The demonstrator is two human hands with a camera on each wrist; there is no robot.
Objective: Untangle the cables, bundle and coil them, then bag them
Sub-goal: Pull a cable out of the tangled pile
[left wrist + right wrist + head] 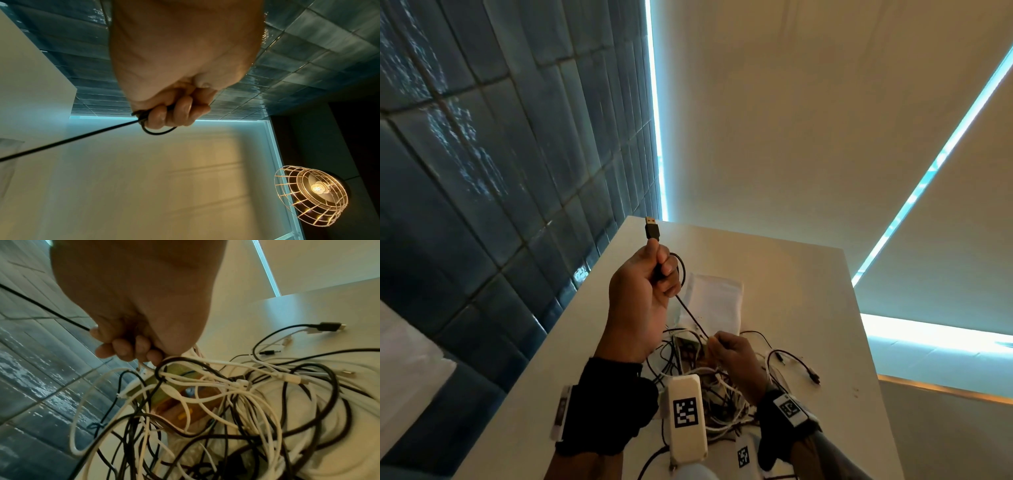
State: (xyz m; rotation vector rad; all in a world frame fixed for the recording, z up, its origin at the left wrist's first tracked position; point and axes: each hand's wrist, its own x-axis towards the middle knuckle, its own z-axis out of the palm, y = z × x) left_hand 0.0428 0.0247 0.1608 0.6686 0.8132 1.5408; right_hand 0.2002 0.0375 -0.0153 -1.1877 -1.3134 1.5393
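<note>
My left hand [654, 274] is raised above the white table [808, 291] and grips a black USB cable [690, 313] just below its plug [652, 228], which points up. In the left wrist view the curled fingers [176, 112] hold a small loop of that cable [61, 142]. The cable runs taut down to my right hand [726, 349], which pinches it above the tangle of black and white cables [722, 394]. The right wrist view shows the right hand's fingers [125, 348] closed over the black cable [41, 305], with the tangle [226, 402] below.
A white bag [717, 301] lies flat on the table beyond the tangle. Loose black cable ends [813, 375] trail to the right. A small box [176, 399] sits under the cables. A blue tiled wall [500, 171] borders the table's left edge.
</note>
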